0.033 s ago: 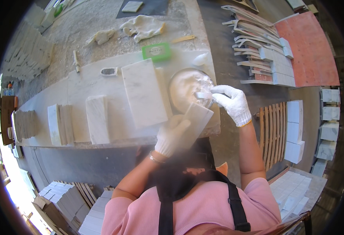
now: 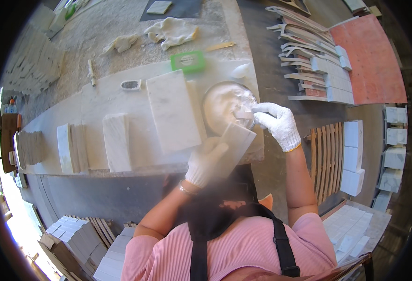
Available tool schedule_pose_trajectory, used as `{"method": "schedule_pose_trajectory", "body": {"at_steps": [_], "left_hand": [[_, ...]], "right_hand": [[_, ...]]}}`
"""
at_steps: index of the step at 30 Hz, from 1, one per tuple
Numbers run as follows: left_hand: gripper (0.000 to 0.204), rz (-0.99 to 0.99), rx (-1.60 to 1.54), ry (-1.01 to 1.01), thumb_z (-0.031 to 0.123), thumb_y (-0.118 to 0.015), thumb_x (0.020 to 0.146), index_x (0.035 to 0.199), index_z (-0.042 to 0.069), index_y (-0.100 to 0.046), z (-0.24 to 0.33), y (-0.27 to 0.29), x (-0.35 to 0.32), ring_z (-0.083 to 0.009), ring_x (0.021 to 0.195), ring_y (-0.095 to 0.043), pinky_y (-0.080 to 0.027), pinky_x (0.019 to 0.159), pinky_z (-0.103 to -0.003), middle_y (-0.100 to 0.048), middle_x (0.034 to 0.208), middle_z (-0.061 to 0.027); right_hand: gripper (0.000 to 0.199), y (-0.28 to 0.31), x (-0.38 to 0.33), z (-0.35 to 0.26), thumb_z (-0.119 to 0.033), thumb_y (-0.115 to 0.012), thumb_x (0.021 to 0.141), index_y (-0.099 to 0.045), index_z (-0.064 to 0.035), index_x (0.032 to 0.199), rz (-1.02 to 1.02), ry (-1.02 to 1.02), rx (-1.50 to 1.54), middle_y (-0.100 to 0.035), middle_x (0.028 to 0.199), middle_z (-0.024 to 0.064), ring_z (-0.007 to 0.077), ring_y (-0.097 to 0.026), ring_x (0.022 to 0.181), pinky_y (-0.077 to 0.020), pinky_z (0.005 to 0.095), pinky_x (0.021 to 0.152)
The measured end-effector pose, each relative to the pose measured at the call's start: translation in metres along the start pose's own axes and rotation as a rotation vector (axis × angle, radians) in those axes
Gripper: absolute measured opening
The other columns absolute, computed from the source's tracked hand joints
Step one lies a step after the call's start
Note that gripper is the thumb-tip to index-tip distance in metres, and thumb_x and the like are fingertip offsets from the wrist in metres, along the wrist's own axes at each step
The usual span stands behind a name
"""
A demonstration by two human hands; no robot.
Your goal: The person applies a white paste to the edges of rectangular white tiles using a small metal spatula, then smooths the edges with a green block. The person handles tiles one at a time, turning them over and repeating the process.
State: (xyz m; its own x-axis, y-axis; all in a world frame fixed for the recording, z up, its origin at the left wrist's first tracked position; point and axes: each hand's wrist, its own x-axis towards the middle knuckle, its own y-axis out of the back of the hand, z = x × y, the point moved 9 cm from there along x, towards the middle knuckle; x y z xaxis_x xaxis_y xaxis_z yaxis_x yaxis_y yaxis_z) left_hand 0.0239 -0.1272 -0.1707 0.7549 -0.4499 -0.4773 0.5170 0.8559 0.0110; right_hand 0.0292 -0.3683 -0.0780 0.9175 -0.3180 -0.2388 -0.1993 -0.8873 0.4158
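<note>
My left hand [image 2: 203,161], in a white glove, holds a small rectangular white marble tile [image 2: 236,140] tilted at the near edge of the workbench [image 2: 98,100]. My right hand [image 2: 277,122], also gloved, grips a small flat scraper [image 2: 243,114] whose tip lies in a round bowl of white paste [image 2: 222,105]. The bowl stands just beyond the tile. A larger white marble slab [image 2: 173,112] lies flat to the left of the bowl.
On the bench lie upright tile stacks [image 2: 72,147], a marble block [image 2: 117,143], a green box [image 2: 187,61] and rags [image 2: 173,30]. Tile piles [image 2: 316,70], an orange-red sheet [image 2: 374,61] and a wooden rack [image 2: 325,159] stand right; more tiles [image 2: 74,239] lower left.
</note>
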Motion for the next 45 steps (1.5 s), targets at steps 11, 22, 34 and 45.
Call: {"method": "schedule_pose_trajectory", "body": {"at_steps": [11,22,34,45], "left_hand": [[0.041,-0.004,0.025,-0.034,0.033,-0.070,0.100,0.122,-0.002,-0.072,0.006,0.000,0.000,-0.0118,0.094,-0.063,-0.052,0.084,-0.030,-0.072,0.101,-0.0060],[0.042,-0.021,-0.003,-0.021,0.034,-0.069,0.101,0.124,-0.002,-0.071,0.007,-0.001,-0.001,-0.0119,0.096,-0.063,-0.052,0.086,-0.030,-0.072,0.103,-0.0062],[0.042,0.006,0.037,-0.002,0.034,-0.070,0.100,0.123,0.000,-0.071,0.009,0.003,-0.002,-0.0116,0.095,-0.063,-0.052,0.085,-0.030,-0.073,0.103,-0.0054],[0.041,-0.028,-0.032,0.007,0.032,-0.070,0.101,0.124,-0.002,-0.071,0.001,0.001,0.002,-0.0112,0.094,-0.062,-0.052,0.084,-0.029,-0.072,0.103,-0.0050]], "right_hand": [[0.026,0.009,-0.020,0.000,-0.009,-0.074,0.093,-0.078,-0.0022,0.118,0.019,-0.118,0.155,-0.074,0.086,0.0008,0.0035,-0.061,0.068,-0.0429,0.0203,0.058],[0.024,0.009,-0.027,-0.017,-0.002,-0.075,0.092,-0.079,0.0004,0.116,0.031,0.058,0.015,-0.077,0.102,0.0053,0.0079,-0.067,0.083,-0.0544,0.0243,0.074],[0.024,0.014,-0.027,-0.031,-0.001,-0.075,0.092,-0.079,0.0007,0.115,0.058,0.180,-0.109,-0.078,0.109,0.0076,0.0110,-0.070,0.091,-0.0573,0.0259,0.080],[0.025,0.007,-0.025,-0.005,-0.009,-0.076,0.092,-0.079,-0.0018,0.116,-0.021,-0.061,0.077,-0.076,0.089,0.0010,0.0045,-0.063,0.072,-0.0451,0.0202,0.060]]}}
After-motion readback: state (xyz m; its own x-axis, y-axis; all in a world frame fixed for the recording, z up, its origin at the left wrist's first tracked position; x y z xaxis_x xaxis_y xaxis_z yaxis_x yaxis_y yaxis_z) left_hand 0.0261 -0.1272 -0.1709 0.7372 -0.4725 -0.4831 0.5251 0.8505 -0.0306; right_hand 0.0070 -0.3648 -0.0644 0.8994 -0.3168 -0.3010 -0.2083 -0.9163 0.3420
